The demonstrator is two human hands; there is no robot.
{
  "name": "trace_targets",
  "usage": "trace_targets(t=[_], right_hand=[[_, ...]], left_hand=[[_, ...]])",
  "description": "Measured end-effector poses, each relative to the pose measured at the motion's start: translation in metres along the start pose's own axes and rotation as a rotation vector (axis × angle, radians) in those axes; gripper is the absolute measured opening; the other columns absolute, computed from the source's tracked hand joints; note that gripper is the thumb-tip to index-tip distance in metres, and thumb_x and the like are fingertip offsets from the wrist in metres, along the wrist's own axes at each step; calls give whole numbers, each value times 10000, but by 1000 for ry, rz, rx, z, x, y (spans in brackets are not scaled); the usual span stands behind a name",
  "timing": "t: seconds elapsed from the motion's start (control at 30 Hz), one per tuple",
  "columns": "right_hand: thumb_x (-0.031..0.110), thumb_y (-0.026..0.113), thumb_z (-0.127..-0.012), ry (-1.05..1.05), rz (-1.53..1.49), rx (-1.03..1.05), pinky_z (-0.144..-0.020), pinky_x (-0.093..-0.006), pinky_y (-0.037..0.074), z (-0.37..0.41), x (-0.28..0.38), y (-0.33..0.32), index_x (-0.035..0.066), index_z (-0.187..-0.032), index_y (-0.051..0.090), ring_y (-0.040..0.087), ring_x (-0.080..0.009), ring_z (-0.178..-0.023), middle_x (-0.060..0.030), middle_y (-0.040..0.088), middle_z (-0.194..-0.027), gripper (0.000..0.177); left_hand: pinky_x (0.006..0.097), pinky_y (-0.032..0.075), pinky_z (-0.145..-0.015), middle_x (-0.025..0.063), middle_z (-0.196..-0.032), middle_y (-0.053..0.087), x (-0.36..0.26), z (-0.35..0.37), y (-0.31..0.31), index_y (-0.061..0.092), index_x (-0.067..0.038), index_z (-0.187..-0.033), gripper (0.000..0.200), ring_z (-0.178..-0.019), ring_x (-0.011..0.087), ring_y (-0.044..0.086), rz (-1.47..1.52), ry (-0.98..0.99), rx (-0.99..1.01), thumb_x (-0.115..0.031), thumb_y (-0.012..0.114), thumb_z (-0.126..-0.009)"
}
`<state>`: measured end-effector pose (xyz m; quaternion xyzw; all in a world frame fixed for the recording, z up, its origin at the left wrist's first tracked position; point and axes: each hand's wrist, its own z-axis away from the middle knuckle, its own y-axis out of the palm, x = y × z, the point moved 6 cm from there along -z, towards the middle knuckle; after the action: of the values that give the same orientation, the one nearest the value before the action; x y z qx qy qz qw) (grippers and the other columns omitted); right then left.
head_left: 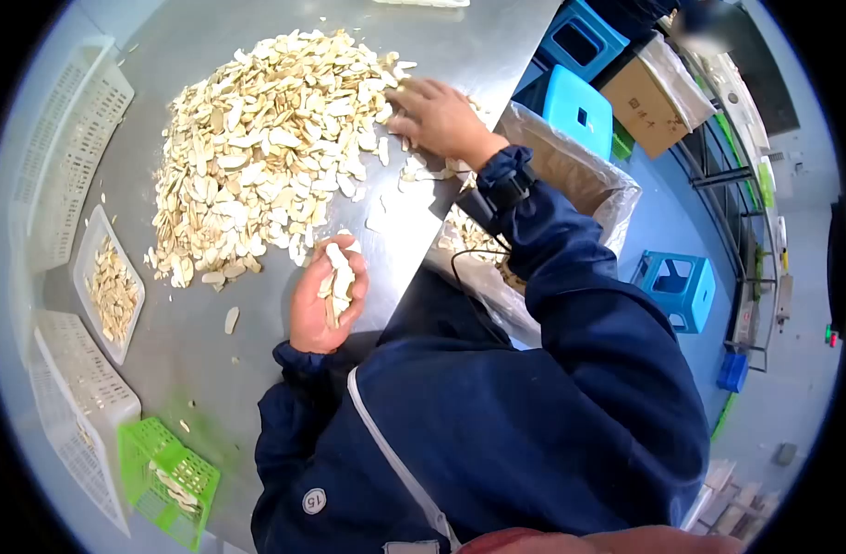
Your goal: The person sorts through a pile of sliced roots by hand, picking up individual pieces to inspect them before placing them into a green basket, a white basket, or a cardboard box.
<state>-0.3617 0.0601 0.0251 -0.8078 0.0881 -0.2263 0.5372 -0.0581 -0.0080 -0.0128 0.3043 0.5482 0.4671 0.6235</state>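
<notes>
The left hand (327, 297), near the center of the frame, is turning its palm up, and its grip is curling partly closed around a few pale slices (338, 282). The right hand (439, 120), at upper center, is facing palm down with its grip open, the fingers spreading and touching the right edge of the large slice pile (257, 152). That pile is covering the upper left of the metal desk (284, 369). A white tray (138, 319) of slices is lying at left, above a green basket (132, 452) at lower left.

Glossy smooth metal table (247, 369), matt navy cloth sleeves (617, 314)
</notes>
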Motion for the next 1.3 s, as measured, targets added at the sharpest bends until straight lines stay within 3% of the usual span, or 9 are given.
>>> trace_targets(t=[0.1,0.17,0.27,0.43,0.57,0.7,0.9,1.03,1.3], right_hand=[[417,692,-991,-71,-93,77,-1126,-468,453,44,18,-26,154,-1325,727,615,-337,-1297,-102,692,-1355,427],[282,736,-969,-87,-133,-9,-1075,-454,496,64,27,-38,120,-1210,778,660,-339,-1210,-108,730,-1261,294],[118,752,-931,21,-201,-41,-1011,-436,550,101,31,-68,74,-1095,801,689,-341,-1162,-125,744,-1231,177],[110,728,-948,232,-116,-77,-1043,-449,541,125,-4,-86,165,-1184,802,669,-337,-1229,-98,744,-1289,254],[285,736,-976,115,10,-137,-1054,-453,542,83,-1,-76,125,-1271,753,664,-369,-1218,-157,702,-1349,337],[373,750,-967,-74,-87,-49,-1120,-445,492,46,55,-39,153,-1336,717,637,-354,-1277,-145,701,-1360,431],[218,752,-932,-160,-265,7,-985,-450,530,61,65,-31,113,-1122,743,679,-332,-1126,-94,735,-1168,217],[122,703,-948,129,-260,37,-906,-434,580,80,38,-58,69,-1055,767,710,-364,-1018,-132,751,-1129,136],[100,724,-919,-140,-63,-209,-924,-425,565,25,73,-37,103,-1104,777,690,-330,-1057,-95,759,-1102,192]], left_hand=[[229,466,-421,124,-1094,635,25,2,5,533,-45,-1419,364,-831,186,632,66,-12,8,-248,443,-1130],[228,462,-420,121,-1086,636,12,2,5,534,-38,-1411,361,-822,183,632,22,-8,10,-242,439,-1129],[225,458,-421,117,-1082,641,6,-2,7,533,-32,-1405,360,-810,179,632,-20,-11,29,-238,440,-1126],[223,456,-422,117,-1088,648,7,-1,6,530,-30,-1406,363,-815,174,632,-8,-14,30,-242,445,-1124],[221,455,-424,118,-1089,648,5,1,8,533,-28,-1406,367,-822,174,632,-51,5,7,-247,446,-1125],[224,449,-435,119,-1082,658,5,1,7,539,-30,-1395,361,-821,180,639,-19,3,-29,-243,451,-1118],[231,436,-454,122,-1072,680,4,1,6,536,-27,-1393,360,-833,190,657,-31,-3,-8,-231,453,-1108],[227,443,-451,121,-1080,677,7,1,9,528,-24,-1404,359,-836,183,655,-9,-25,15,-222,443,-1116],[220,451,-447,121,-1085,663,4,0,12,498,-44,-1445,374,-817,171,638,-39,8,0,-228,444,-1124]])
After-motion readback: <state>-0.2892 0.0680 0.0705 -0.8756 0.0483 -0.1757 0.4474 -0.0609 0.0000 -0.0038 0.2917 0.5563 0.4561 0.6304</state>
